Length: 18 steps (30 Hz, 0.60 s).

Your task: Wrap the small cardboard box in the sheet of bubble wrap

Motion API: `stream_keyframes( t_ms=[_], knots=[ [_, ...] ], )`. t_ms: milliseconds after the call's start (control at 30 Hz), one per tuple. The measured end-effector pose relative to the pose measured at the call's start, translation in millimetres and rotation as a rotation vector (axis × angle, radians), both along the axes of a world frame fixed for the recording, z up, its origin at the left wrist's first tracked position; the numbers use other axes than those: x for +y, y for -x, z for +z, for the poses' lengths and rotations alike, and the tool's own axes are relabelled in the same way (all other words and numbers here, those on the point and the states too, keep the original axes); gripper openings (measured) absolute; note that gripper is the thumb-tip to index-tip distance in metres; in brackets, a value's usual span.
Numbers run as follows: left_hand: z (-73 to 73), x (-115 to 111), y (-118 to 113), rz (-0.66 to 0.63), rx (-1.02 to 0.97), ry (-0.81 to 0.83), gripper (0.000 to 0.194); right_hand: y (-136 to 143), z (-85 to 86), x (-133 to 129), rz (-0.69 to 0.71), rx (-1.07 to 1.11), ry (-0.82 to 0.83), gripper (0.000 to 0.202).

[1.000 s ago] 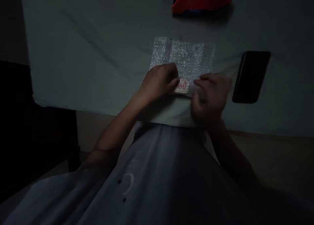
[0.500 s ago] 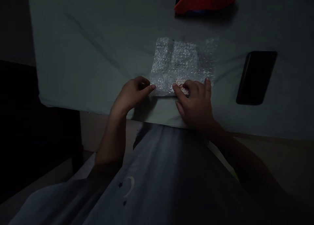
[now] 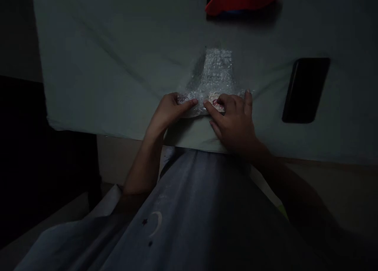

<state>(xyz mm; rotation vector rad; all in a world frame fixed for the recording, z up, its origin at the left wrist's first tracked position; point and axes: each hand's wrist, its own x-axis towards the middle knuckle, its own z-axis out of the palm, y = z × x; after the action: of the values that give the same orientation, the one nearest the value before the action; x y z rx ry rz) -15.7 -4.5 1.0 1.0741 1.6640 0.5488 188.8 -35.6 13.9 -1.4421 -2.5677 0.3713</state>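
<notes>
A sheet of clear bubble wrap (image 3: 219,66) lies on the cloth-covered table, its near edge gathered between my hands. My left hand (image 3: 171,109) pinches the wrap's near left part, thumb on top and fingers curled behind. My right hand (image 3: 234,119) presses on the near right part, with thumb and index finger by a small red-and-white item (image 3: 217,103) at the wrap. Partly covered by my fingers, that item cannot be made out in kind. The little finger of my right hand sticks out over the wrap's right side.
A black smartphone (image 3: 306,90) lies on the table to the right. At the far edge of view stands an orange-red object (image 3: 245,1), cut off by the frame. The table's pale cloth (image 3: 103,86) ends close to my body. The room is dim.
My left hand has moved right, closer to my right hand, and the wrap's left side has been folded inward and bunched. My right hand has stayed nearly in place.
</notes>
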Motion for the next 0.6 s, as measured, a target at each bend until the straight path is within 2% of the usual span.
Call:
stream_keyframes(
  t_ms=[67,167,233,333,433,500,600],
  knots=[
    [-2.0,3,-3,-0.013,-0.058,0.006,0.025,0,-0.7,0,0.002,-0.022,-0.024,0.047],
    [1.7,8,-14,0.009,-0.068,-0.098,0.009,-2,-2.1,1,0.009,-0.014,-0.042,0.046],
    [9.6,12,-25,-0.010,-0.080,-0.151,0.016,-4,-2.7,2,0.018,0.019,-0.033,0.046],
    [26.1,17,-40,-0.145,-0.201,-0.131,0.029,-8,-3.6,2,0.011,0.127,-0.016,0.053],
    [37.0,20,-48,-0.225,-0.189,-0.165,0.036,-13,-4.9,-1,0.002,0.211,-0.047,0.064],
    [37.2,19,-48,-0.260,-0.138,-0.208,0.033,-15,-5.5,-4,-0.005,0.218,-0.066,0.060],
    [28.2,13,-45,-0.301,-0.062,-0.317,0.019,-14,-5.8,-6,-0.025,0.258,-0.053,0.048]
  ],
)
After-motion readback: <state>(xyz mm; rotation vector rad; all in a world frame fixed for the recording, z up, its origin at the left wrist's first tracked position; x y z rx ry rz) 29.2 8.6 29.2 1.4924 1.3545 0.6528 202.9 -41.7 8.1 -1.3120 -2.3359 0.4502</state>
